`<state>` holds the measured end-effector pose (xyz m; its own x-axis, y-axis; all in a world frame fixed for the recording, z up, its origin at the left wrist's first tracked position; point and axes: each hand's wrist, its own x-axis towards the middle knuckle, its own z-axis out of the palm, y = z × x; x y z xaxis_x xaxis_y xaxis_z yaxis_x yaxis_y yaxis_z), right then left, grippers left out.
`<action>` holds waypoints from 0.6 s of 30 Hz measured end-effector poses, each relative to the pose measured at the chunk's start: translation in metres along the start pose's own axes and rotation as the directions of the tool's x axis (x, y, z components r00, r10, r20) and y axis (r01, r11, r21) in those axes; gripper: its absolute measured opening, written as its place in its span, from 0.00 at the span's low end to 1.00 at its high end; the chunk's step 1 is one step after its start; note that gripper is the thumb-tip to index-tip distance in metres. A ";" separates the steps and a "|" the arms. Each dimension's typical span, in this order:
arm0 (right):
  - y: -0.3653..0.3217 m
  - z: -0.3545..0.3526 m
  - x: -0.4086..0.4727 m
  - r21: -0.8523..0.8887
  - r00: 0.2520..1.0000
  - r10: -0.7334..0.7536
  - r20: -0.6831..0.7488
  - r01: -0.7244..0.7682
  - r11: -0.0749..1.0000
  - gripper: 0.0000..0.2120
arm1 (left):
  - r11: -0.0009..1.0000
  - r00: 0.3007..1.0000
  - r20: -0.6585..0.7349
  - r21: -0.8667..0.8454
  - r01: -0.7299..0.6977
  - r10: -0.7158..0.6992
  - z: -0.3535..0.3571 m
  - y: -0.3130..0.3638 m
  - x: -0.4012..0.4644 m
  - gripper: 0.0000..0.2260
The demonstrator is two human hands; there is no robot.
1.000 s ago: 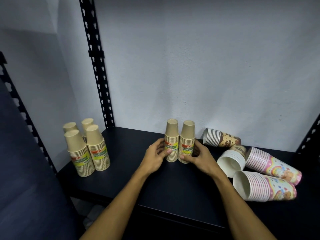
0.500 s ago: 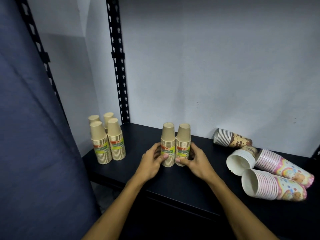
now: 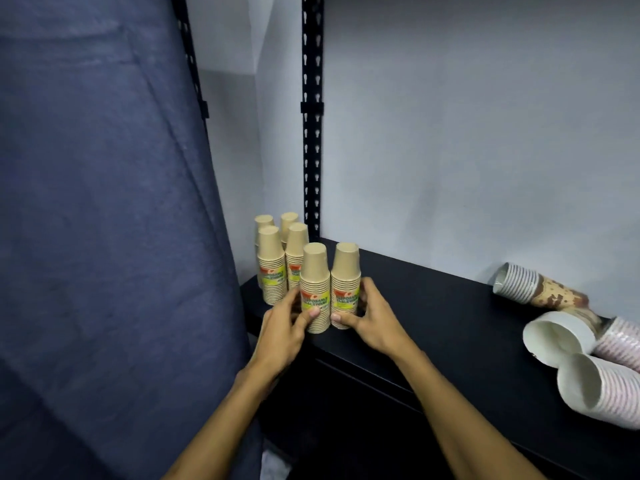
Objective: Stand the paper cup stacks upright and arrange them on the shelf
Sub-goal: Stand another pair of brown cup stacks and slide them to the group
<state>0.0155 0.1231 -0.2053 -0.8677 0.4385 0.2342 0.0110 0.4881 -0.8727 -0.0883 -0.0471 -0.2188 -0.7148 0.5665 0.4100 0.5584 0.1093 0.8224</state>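
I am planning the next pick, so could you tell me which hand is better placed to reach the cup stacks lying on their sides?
Probably the right hand. It holds the right kraft stack, nearer the fallen stacks at the shelf's right end; the left hand would have to cross over.

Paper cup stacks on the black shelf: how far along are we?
Done: four tan paper cup stacks stand upright by the post. In hand: left hand and right hand grip two more tan stacks. Left: patterned cup stacks lying on their sides.

held cup stacks (image 3: 329, 289) slid left, beside upright group (image 3: 280, 258)
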 end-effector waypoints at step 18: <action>-0.007 0.039 0.041 -0.133 0.999 0.005 0.034 0.000 0.991 0.29 | 0.993 0.957 -0.268 0.014 0.116 -0.108 -0.018 -0.026 0.013 0.19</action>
<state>-0.0396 0.1082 -0.2060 -0.8842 0.4146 0.2151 0.0773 0.5841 -0.8080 -0.1198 -0.0568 -0.2281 -0.8573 0.3121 0.4093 0.4775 0.1852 0.8589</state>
